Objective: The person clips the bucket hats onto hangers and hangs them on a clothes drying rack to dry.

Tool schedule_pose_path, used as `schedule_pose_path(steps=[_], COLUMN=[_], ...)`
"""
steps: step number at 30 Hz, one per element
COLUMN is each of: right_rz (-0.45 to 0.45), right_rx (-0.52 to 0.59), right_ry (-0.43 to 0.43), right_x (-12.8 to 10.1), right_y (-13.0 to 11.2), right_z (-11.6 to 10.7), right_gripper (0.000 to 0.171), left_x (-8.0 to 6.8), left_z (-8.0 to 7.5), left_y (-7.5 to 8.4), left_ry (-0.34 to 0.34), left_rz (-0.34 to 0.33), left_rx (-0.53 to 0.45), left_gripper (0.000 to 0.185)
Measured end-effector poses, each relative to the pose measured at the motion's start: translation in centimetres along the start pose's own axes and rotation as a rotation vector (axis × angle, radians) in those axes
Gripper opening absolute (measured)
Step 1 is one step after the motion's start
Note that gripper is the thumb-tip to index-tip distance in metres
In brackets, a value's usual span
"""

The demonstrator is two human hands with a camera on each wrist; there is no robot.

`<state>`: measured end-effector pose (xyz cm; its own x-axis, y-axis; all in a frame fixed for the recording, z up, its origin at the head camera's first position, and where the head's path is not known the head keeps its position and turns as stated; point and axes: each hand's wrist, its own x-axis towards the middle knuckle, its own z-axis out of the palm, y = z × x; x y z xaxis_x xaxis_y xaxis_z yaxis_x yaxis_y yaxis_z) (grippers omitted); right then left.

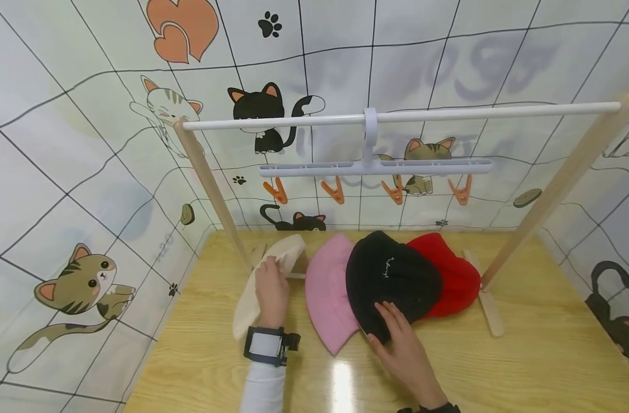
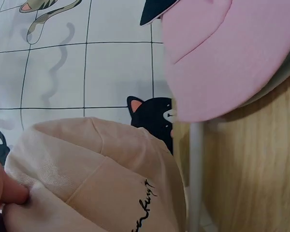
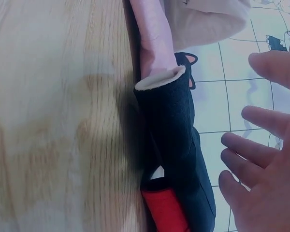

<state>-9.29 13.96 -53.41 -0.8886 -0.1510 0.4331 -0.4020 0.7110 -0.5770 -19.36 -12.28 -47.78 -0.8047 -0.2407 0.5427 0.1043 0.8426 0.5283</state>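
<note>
the cream hat (image 1: 265,275) is pinched by the left hand (image 1: 272,291) at the left end of the wooden table (image 1: 541,344), beside the left post of the drying rack (image 1: 211,183); in the left wrist view the fabric is seen gripped between thumb and fingers (image 2: 12,193). the right hand (image 1: 404,350) is held flat with its fingers spread and straight, the fingertips laid on the near edge of the black hat (image 1: 391,281); nothing is gripped by it. the black hat is lapped over the pink hat (image 1: 327,292) on its left and the red hat (image 1: 453,278) on its right. a white hanger bar (image 1: 376,167) with four orange clips (image 1: 335,190) is hung from the rack's rail above the hats.
</note>
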Motion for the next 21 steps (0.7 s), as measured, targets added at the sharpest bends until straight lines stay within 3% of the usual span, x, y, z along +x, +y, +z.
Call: schedule_pose_path(steps=[8,21], right_rz=[-0.034,0.000], right_rx=[-0.023,-0.023], right_ry=[-0.009,-0.115], right_x=[0.6,1.6], right_y=[0.0,-0.3], right_z=[0.2,0.3], right_gripper=[0.044,0.032], left_x=[1.7,4.1], left_z=[-1.9,-3.9], left_y=[-0.2,-0.4], left_ry=[0.024,0.018], left_rz=[0.078,0.071], left_rx=[-0.012,-0.037], left_gripper=[0.024,0.015])
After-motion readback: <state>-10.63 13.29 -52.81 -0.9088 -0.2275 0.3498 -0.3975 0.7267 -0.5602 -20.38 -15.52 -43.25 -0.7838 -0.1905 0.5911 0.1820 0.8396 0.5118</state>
